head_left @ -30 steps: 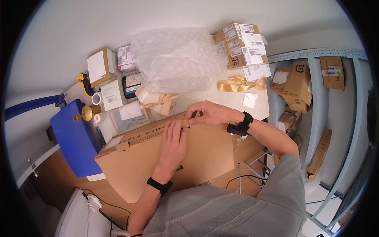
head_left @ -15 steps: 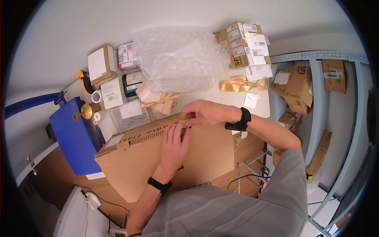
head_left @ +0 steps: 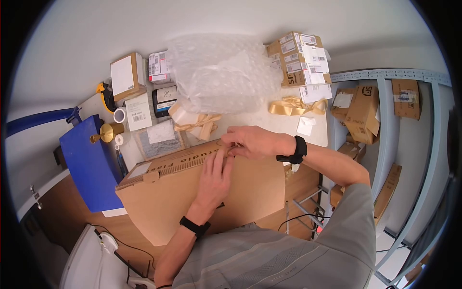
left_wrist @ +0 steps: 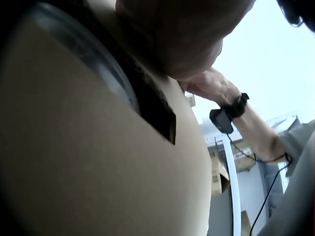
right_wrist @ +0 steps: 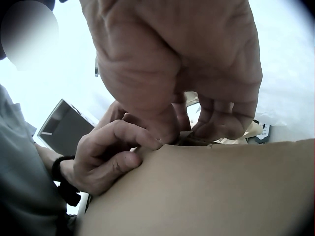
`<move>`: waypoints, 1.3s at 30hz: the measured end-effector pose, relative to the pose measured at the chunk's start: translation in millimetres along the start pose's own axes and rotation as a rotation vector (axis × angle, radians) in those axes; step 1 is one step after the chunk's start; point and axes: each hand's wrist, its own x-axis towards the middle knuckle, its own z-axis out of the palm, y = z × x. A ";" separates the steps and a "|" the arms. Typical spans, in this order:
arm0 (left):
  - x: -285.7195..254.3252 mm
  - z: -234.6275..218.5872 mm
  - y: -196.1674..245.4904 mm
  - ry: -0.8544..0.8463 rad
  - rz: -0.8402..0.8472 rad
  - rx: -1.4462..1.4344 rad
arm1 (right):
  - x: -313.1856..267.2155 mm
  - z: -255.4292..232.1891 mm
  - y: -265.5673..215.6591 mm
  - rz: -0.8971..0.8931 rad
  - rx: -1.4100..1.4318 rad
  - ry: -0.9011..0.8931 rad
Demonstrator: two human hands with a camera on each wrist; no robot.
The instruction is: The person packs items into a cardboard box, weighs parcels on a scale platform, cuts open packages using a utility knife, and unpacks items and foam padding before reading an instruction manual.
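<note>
A large cardboard box (head_left: 250, 192) with "Studio Flash" printed along its narrow top side stands tilted against the table, close to the person's body. My left hand (head_left: 214, 178) lies on the box face, its fairly straight fingers reaching the upper edge. Right beside them, my right hand (head_left: 255, 142) bends over that edge, thumb and fingers pinching the cardboard flap (head_left: 222, 144). In the right wrist view both hands meet at the edge of the box (right_wrist: 211, 187), the pinched spot partly hidden by the fingers. A dark slot (left_wrist: 157, 115) in the cardboard shows in the left wrist view.
Behind the box are bubble wrap (head_left: 221, 72), gold ribbon (head_left: 298, 106), a labelled carton (head_left: 301, 60) and several small boxes. A blue bin (head_left: 91, 166) and a brass-coloured cup (head_left: 111, 132) stand left. Metal shelving (head_left: 382, 96) with cartons is at right.
Both hands stay at the same edge of the box. The left fingertips have shifted slightly right, closer to the right hand, whose fingers have moved a little over the flap.
</note>
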 end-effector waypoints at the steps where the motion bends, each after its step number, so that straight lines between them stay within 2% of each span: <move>1: 0.4 0.8 1.6 0.077 -0.131 -0.203 | -0.5 1.1 0.9 0.005 0.019 0.000; 2: 2.2 0.2 2.5 0.155 -0.261 -0.405 | -0.6 1.4 1.3 0.009 0.037 -0.001; 6: 17.8 -15.8 -0.8 0.105 -0.298 -0.367 | -4.1 3.8 -2.4 0.023 0.016 -0.006; 8: 18.1 -17.4 -2.4 0.044 -0.324 -0.414 | -7.9 9.4 0.7 -0.015 -0.009 0.053; 12: 19.2 -19.6 -6.4 0.060 -0.296 -0.426 | -18.8 11.0 -1.5 -0.078 -0.120 0.157; 14: 20.1 -19.4 -7.3 0.026 -0.307 -0.436 | -29.2 1.4 -0.3 0.057 0.022 0.154; 15: 20.5 -18.5 -6.2 0.031 -0.307 -0.439 | -35.5 4.1 1.0 0.059 0.016 0.153; 17: 21.1 -17.3 -3.3 0.039 -0.231 -0.321 | -47.5 16.1 3.6 -0.094 -0.096 0.269; 21: 23.1 -21.4 -0.6 -0.019 -0.221 -0.296 | -54.8 17.1 4.3 -0.114 -0.086 0.339; 23: 24.6 -24.1 0.1 -0.071 -0.226 -0.255 | -53.5 13.4 1.2 0.038 0.066 0.418; 26: 21.8 -19.5 0.9 -0.051 -0.225 -0.256 | -52.2 30.9 5.7 0.094 0.115 0.387; 30: 29.2 -18.0 8.6 0.004 -0.180 -0.174 | -53.9 31.1 4.9 0.088 0.169 0.413; 32: 22.7 -14.0 1.7 -0.049 -0.213 -0.273 | -50.2 28.7 5.9 -0.034 0.090 0.425; 34: 20.6 -10.7 0.6 -0.028 -0.208 -0.258 | -47.5 34.7 -1.8 -0.006 -0.063 0.482; 36: 19.6 -7.0 -0.8 0.035 -0.160 -0.238 | -43.7 47.2 -16.1 -0.032 -0.288 0.647; 37: 18.3 -3.8 -3.2 0.044 -0.179 -0.216 | -40.6 55.1 -18.3 -0.060 -0.281 0.636; 39: 15.1 3.3 -5.2 -0.013 -0.168 -0.273 | -39.4 64.6 -19.6 -0.019 -0.574 0.638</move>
